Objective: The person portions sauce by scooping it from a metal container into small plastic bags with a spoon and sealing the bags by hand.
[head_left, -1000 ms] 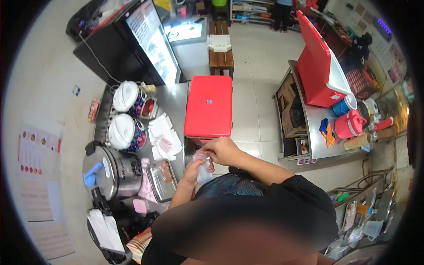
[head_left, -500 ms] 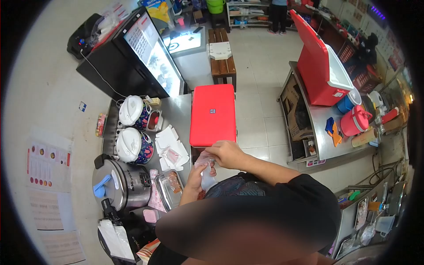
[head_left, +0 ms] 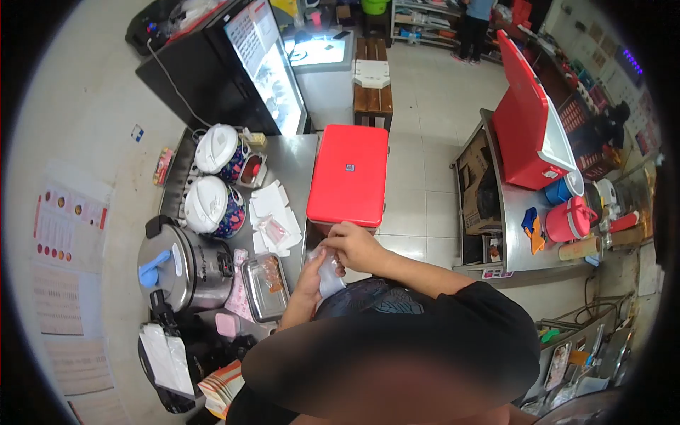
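Observation:
A clear plastic bag (head_left: 331, 282) hangs in front of my body, near the front edge of the red cooler box (head_left: 348, 177). My left hand (head_left: 310, 278) is closed around the bag's side. From the right, my right hand (head_left: 354, 248) pinches the bag's upper part, its fingers touching those of my left. Whatever the bag may contain cannot be made out. Left of my hands, a metal tray (head_left: 265, 287) with some brown food in it lies on the steel counter (head_left: 289, 157). Behind that tray are opened white paper boxes (head_left: 273, 212).
Two patterned pots with white lids (head_left: 214, 204) and a large steel cooker (head_left: 185, 265) line the left wall. To the right, a steel table (head_left: 496, 244) bears an open red cooler (head_left: 528, 134) and a pink jug (head_left: 569, 218). A person (head_left: 476, 28) stands far back.
The whole view has shifted and tilted slightly. Both hands stay on the plastic bag, with my right fingers now closer to my left hand at the bag's top.

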Demonstrator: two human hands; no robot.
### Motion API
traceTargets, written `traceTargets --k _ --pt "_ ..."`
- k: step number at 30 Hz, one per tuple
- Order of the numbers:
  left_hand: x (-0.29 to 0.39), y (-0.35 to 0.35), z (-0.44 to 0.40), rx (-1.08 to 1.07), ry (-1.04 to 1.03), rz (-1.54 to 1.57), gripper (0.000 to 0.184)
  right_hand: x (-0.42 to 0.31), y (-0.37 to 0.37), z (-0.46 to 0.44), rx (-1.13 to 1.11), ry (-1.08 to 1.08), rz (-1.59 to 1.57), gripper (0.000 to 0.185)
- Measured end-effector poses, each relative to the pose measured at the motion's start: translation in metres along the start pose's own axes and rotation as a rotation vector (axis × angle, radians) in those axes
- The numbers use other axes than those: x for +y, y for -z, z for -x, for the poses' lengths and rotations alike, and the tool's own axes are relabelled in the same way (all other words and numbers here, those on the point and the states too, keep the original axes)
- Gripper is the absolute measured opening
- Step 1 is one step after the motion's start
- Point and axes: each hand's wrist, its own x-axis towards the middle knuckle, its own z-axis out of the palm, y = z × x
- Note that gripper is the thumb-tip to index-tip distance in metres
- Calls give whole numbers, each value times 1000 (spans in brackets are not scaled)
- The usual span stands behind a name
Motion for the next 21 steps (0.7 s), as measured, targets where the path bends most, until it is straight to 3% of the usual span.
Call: traceTargets --k 6,9,14,18,21 --pt "3 -14 6 206 -59 -26 29 -7 -5 -5 195 58 105 27" --pt "7 -12 11 154 -64 51 28 -3 -6 -7 255 49 91 21" --pt "10 3 11 131 -172 187 35 21 22 -9 323 -298 -93 6" --pt "20 9 17 143 -222 174 49 32 38 0 213 -647 -404 15" --pt "20 14 18 160 -217 12 39 32 34 10 111 -687 -563 20"
